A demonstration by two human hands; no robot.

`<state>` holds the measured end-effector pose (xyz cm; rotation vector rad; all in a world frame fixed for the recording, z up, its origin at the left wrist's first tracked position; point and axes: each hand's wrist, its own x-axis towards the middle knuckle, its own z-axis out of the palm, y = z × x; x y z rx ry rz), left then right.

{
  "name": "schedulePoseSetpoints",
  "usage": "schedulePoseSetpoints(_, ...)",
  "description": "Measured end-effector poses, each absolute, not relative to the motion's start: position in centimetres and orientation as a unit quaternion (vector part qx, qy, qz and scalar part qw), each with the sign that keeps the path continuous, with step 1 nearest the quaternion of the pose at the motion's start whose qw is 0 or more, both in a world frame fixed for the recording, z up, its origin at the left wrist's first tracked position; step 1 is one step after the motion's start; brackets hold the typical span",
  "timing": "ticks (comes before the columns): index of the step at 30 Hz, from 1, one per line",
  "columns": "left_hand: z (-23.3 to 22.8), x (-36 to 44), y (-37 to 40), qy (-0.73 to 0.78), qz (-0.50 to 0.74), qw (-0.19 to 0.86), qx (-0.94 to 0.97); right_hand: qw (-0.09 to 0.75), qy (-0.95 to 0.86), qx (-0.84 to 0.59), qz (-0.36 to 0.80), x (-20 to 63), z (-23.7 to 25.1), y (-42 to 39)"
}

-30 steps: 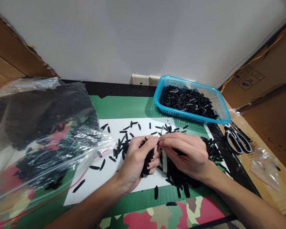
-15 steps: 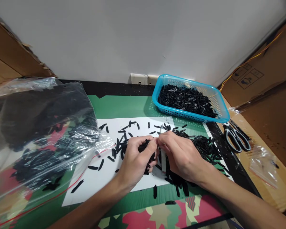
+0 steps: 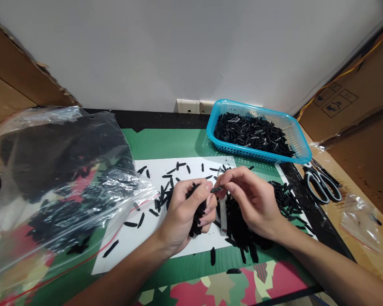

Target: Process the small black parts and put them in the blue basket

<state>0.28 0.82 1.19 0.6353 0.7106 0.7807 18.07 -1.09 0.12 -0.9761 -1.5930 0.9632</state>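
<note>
My left hand [image 3: 187, 210] is wrapped round a clump of thin black strips [image 3: 195, 227], whose ends stick out between the thumb and fingers. Pinched between thumb and forefinger of my right hand [image 3: 257, 202] is a single black strip [image 3: 216, 189], its tip close to my left thumb. Below my right hand lies a dark heap of the same strips [image 3: 242, 229], partly covered by the wrist. A narrow whitish strip [image 3: 223, 216] lies between the hands. Loose black pieces are scattered over the white sheet [image 3: 118, 261].
A blue plastic basket [image 3: 258, 159] full of black strips stands at the back right. On the left lies a large clear zip bag [image 3: 57, 140] with black pieces. Scissors [image 3: 322, 189] and a small clear bag [image 3: 359, 221] lie right, beside cardboard boxes [image 3: 367, 114].
My right hand has turned and drawn slightly right, off my left fingertips, and a black strip now shows in its pinch. The left hand keeps its clump. The view has shifted slightly.
</note>
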Motion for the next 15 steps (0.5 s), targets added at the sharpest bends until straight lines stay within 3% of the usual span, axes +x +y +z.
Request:
schedulePoseSetpoints(3,1.25,0.06,0.81,0.323,0.366,0.819,0.300,0.513,-0.620,-0.394,0.444,18.08,0.51,-0.95)
schedulePoseSetpoints(15,1.43,-0.01,0.59,0.323,0.361,0.817,0.314,0.544,-0.652,-0.362,0.386,18.17,0.26,-0.57)
